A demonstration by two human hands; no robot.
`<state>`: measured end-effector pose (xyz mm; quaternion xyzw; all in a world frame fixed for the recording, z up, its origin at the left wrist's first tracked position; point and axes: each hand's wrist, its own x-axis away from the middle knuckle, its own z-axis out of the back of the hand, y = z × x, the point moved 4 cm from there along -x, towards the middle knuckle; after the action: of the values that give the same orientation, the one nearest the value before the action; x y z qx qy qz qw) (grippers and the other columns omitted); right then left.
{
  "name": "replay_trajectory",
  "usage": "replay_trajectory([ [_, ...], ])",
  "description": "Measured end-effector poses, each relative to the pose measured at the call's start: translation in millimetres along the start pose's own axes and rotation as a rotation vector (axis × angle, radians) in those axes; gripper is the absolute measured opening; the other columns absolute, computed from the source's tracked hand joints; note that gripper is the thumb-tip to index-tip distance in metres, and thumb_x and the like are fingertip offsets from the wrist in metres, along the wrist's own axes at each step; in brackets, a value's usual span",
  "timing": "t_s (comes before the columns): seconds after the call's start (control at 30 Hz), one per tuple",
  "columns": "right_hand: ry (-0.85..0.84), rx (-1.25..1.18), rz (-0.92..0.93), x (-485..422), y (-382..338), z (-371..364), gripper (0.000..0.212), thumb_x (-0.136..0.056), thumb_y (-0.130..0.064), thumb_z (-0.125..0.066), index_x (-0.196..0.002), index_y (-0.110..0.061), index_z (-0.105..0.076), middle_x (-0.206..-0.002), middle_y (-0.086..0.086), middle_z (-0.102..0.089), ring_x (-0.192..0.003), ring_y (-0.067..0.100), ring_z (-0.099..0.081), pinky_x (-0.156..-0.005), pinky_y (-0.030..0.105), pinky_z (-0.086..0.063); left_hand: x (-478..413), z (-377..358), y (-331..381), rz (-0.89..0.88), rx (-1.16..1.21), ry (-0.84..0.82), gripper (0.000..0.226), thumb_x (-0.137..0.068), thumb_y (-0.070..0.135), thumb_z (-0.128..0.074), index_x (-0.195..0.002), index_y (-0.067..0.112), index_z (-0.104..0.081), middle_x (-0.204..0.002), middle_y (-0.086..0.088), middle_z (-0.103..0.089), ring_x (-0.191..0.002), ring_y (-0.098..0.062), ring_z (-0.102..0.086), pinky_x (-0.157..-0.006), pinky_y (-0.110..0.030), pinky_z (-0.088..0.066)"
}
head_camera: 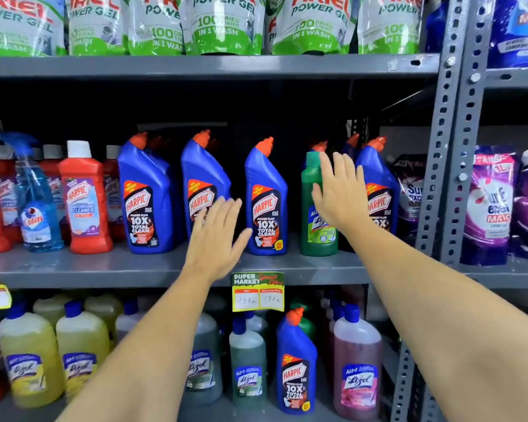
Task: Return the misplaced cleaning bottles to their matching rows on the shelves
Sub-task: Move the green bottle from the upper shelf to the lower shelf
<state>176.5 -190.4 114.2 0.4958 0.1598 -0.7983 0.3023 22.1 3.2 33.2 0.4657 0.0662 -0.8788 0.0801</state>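
Observation:
A green Lizol bottle (313, 208) stands among blue Harpic bottles (265, 202) on the middle shelf (104, 266). My right hand (340, 193) is open, fingers spread, its palm against the green bottle's right side. My left hand (217, 236) is open in front of the second blue Harpic bottle (201, 175), holding nothing. On the lower shelf a blue Harpic bottle (296, 363) stands among the Lizol bottles (247, 360). A blue Colin spray bottle (35, 202) stands among the red Harpic bottles (86, 199) at the left.
Ariel Power Gel pouches (223, 25) fill the top shelf. Purple Surf Excel pouches (491, 208) sit beyond the grey perforated upright (445, 147) at the right. A yellow price tag (258, 292) hangs from the middle shelf's edge. Yellow Lizol bottles (28, 360) stand lower left.

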Motion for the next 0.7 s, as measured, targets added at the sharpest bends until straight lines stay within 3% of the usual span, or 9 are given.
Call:
replay_trajectory([
  [0.1,-0.057,-0.135,-0.158,-4.7,-1.9,-1.6,0.066,-0.090,-0.030,-0.050,-0.147,-0.005,-0.028,-0.130,0.022,-0.049,-0.117,0.043,-0.048,-0.092,0.055,-0.045,34.9,-16.4,-1.0,0.031,0.022,-0.123,0.068,-0.097,0.055,-0.023,-0.147,0.012,-0.039,-0.134,-0.008,-0.057,-0.128,-0.024,-0.047,-0.109,-0.045,-0.030],
  [0.27,-0.224,-0.452,-0.425,-3.3,2.4,-11.4,0.068,-0.086,-0.045,-0.057,-0.138,-0.005,-0.036,-0.132,0.019,-0.044,-0.117,0.045,-0.051,-0.089,0.049,-0.043,65.5,-32.9,-7.9,0.045,-0.009,-0.127,0.058,-0.097,0.049,-0.028,-0.121,0.009,-0.062,-0.115,-0.005,-0.067,-0.109,-0.026,-0.060,-0.095,-0.042,-0.041],
  [0.43,-0.335,-0.701,-0.528,2.0,14.5,-28.6,0.089,-0.067,-0.054,-0.079,-0.137,-0.022,-0.032,-0.133,0.013,-0.052,-0.118,0.035,-0.054,-0.098,0.046,-0.047,69.9,-35.4,-6.5,0.065,0.005,-0.059,0.046,-0.097,0.044,-0.034,-0.112,0.012,-0.064,-0.109,0.000,-0.067,-0.102,-0.022,-0.059,-0.092,-0.039,-0.038],
  [0.7,-0.218,-0.828,-0.515,9.6,17.5,-24.3,0.087,-0.062,-0.050,-0.083,-0.131,-0.029,-0.034,-0.124,0.005,-0.056,-0.108,0.025,-0.057,-0.096,0.047,-0.050,72.4,-39.0,-5.4,0.073,-0.031,-0.019,0.047,-0.098,0.042,-0.034,-0.114,0.010,-0.064,-0.111,-0.003,-0.067,-0.102,-0.025,-0.059,-0.091,-0.040,-0.037],
])
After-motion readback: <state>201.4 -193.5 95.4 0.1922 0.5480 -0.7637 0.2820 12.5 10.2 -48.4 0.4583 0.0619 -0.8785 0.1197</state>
